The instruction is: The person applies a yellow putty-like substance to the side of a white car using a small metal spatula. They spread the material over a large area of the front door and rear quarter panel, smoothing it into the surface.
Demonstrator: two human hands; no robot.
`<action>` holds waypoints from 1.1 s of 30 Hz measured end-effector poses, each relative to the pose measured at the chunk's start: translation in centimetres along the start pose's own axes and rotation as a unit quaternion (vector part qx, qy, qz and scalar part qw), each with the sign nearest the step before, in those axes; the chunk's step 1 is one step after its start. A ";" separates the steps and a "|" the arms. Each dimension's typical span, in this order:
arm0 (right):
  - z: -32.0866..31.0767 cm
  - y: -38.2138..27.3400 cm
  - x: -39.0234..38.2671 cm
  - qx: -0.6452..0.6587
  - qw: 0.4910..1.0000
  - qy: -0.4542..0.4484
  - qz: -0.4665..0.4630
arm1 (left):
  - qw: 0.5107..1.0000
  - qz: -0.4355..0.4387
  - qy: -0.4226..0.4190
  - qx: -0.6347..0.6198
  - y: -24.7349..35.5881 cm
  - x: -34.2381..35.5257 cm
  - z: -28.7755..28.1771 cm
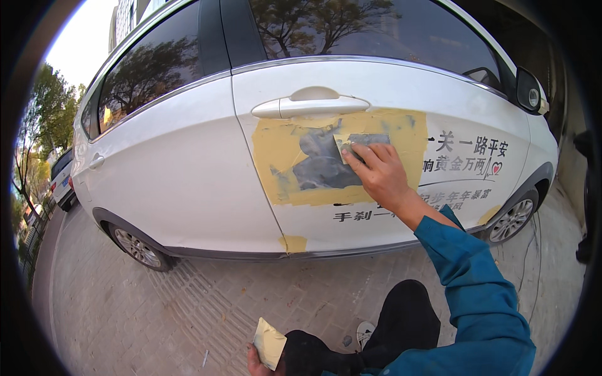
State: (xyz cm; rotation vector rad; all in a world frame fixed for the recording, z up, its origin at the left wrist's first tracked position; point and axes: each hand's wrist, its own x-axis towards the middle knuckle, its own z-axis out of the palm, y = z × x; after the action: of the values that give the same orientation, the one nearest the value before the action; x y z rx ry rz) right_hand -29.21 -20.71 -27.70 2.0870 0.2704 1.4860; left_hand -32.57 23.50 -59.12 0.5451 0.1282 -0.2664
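Observation:
My right hand (381, 170) is closed on a small putty spreader (342, 149), its blade pressed to the car's front door. Yellow filler (401, 135) covers a broad area of the white door panel (320, 232) below the door handle (313, 103). In the middle of it a dark grey patch (326, 172) shows through, and the spreader sits over its upper part. Low down, beside my knee, my left hand (256, 360) grips a flat plate coated with yellow filler (269, 343). Only part of that hand shows at the lower edge.
Black lettering (467, 163) and a small red heart mark the door to the right. A side mirror (532, 91) juts out at the far right. The front wheel (513, 216) and rear wheel (135, 245) stand on paving (194, 307). Another white car (61, 178) is parked at left.

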 end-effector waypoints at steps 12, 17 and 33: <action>-1.8 -1.1 5.3 -0.043 0.999 0.012 0.002 | 1.000 -0.015 0.006 -0.007 -0.6 0.3 0.8; -1.3 -1.0 5.8 -0.075 0.997 -0.017 0.019 | 0.998 -0.009 -0.052 0.024 -0.6 0.4 0.0; -6.8 -14.3 -3.2 0.588 0.715 -0.067 0.372 | 0.993 -0.011 -0.106 0.047 -0.7 1.0 6.8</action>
State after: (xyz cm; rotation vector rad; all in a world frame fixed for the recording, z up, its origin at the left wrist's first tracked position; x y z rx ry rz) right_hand -34.45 -8.24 -36.50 3.6578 0.4140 1.7872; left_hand -31.51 19.08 -53.89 0.6050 -0.0837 -0.3510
